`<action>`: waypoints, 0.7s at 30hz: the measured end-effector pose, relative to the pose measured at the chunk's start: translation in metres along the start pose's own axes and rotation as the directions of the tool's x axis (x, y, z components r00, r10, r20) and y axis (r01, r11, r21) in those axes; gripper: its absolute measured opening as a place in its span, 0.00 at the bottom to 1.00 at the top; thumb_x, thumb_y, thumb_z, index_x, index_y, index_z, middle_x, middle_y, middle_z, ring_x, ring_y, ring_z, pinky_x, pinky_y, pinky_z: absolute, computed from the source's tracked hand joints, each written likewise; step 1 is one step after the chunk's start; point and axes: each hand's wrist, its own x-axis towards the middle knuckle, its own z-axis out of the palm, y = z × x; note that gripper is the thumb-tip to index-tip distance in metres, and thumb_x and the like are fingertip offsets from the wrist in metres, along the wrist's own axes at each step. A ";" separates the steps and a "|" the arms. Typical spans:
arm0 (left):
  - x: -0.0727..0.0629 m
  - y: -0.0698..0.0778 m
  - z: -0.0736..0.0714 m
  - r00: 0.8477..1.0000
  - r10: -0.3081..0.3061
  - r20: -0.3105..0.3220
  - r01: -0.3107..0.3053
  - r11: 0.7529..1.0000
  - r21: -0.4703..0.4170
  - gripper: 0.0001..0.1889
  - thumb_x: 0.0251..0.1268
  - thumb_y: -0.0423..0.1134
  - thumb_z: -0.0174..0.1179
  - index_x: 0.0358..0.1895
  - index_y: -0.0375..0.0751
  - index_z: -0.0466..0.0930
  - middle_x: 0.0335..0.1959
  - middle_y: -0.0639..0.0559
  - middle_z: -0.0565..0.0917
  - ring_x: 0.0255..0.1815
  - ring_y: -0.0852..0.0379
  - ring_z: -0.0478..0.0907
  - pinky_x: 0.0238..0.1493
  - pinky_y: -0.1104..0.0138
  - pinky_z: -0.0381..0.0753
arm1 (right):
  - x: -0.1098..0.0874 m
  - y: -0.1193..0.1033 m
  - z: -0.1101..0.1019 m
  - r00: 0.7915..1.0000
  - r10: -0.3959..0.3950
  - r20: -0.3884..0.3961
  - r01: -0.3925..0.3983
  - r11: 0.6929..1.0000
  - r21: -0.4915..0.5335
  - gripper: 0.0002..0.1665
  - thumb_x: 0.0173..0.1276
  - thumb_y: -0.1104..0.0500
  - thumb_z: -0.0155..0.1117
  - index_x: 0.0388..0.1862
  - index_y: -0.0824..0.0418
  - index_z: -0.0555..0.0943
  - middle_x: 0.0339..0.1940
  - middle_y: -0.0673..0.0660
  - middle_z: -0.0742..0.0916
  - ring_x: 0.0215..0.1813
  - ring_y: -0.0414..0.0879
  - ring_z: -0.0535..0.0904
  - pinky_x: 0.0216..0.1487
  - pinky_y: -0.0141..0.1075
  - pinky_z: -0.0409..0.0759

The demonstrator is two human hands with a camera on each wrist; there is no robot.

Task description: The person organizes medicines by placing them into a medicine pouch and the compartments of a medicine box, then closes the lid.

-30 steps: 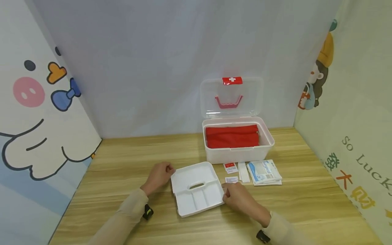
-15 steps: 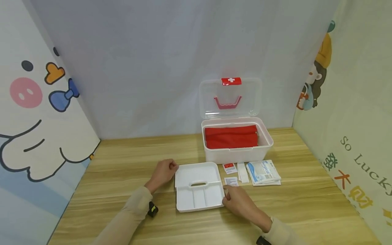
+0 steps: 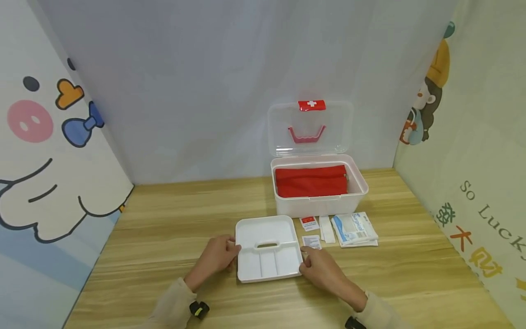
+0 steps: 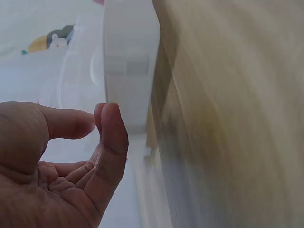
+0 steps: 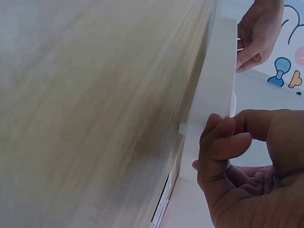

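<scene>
A white compartment tray (image 3: 269,230) with a slotted handle in its middle lies near the front of the table. My left hand (image 3: 218,256) is at the tray's left side, thumb and fingertips pinching its rim; the left wrist view shows the fingers against the outer wall (image 4: 127,71). On the right side, my right hand (image 3: 324,269) pinches the opposite rim, its curled fingers (image 5: 216,156) outside the wall. Behind the tray stands a white first-aid box (image 3: 316,208) with its clear lid (image 3: 279,132) raised. A red zip pouch (image 3: 310,183) lies inside the box.
Before the box lie a red-and-white sachet (image 3: 309,223), a second white sachet (image 3: 311,241) near my right hand, white paper strips (image 3: 327,230) and a flat blue-and-white "Surgical" packet (image 3: 355,229). Printed curtains (image 3: 197,91) bound the wooden table (image 3: 176,219) at back and sides.
The tray has turned from slanted to nearly square with the table. My left hand has moved from its far left corner towards me along the side; my right hand has stayed at the right edge.
</scene>
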 end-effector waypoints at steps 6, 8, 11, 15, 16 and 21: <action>-0.015 0.001 0.006 0.999 0.040 0.018 -0.040 0.999 -0.033 0.24 0.66 0.31 0.58 0.64 0.25 0.70 0.10 0.52 0.78 0.10 0.60 0.74 0.13 0.72 0.67 | 0.001 -0.001 -0.002 1.000 -0.001 0.010 0.001 1.000 0.001 0.27 0.56 0.65 0.61 0.56 0.73 0.78 0.14 0.45 0.77 0.17 0.37 0.68 0.20 0.29 0.66; -0.016 0.000 0.007 0.998 0.056 0.005 -0.056 0.998 -0.028 0.24 0.65 0.30 0.57 0.64 0.27 0.70 0.10 0.53 0.77 0.10 0.61 0.73 0.13 0.73 0.66 | 0.001 -0.001 -0.002 1.000 0.000 0.014 0.000 1.000 0.000 0.27 0.56 0.65 0.61 0.56 0.72 0.78 0.15 0.46 0.77 0.18 0.37 0.69 0.21 0.29 0.66; -0.017 -0.001 0.010 0.997 0.072 -0.012 -0.072 0.997 -0.010 0.24 0.64 0.29 0.56 0.64 0.27 0.71 0.11 0.55 0.76 0.09 0.62 0.72 0.13 0.72 0.67 | 0.000 -0.002 -0.003 1.000 0.003 0.018 -0.003 1.000 0.002 0.27 0.55 0.66 0.62 0.56 0.72 0.79 0.16 0.46 0.78 0.19 0.38 0.69 0.21 0.30 0.67; -0.016 0.000 0.012 0.997 0.077 -0.025 -0.077 0.997 -0.011 0.23 0.64 0.29 0.55 0.62 0.24 0.70 0.10 0.55 0.76 0.09 0.64 0.71 0.13 0.71 0.68 | 0.000 -0.003 -0.004 1.000 0.011 0.023 -0.011 1.000 -0.003 0.26 0.56 0.65 0.62 0.56 0.71 0.79 0.18 0.47 0.79 0.20 0.38 0.70 0.23 0.30 0.68; -0.015 0.000 0.012 0.997 0.076 -0.025 -0.076 0.997 -0.011 0.23 0.64 0.28 0.54 0.62 0.24 0.71 0.10 0.55 0.76 0.09 0.64 0.71 0.13 0.71 0.68 | 0.001 -0.003 -0.006 1.000 0.013 0.028 -0.013 1.000 -0.002 0.25 0.57 0.64 0.62 0.56 0.70 0.79 0.18 0.47 0.79 0.20 0.38 0.70 0.22 0.30 0.68; -0.015 0.000 0.011 0.999 0.053 -0.014 -0.053 0.997 -0.048 0.22 0.64 0.27 0.53 0.61 0.24 0.71 0.11 0.54 0.77 0.09 0.63 0.73 0.12 0.71 0.70 | 0.014 0.002 -0.020 1.000 0.003 -0.011 -0.003 0.999 -0.043 0.19 0.63 0.61 0.65 0.53 0.65 0.83 0.20 0.46 0.82 0.22 0.37 0.72 0.25 0.30 0.70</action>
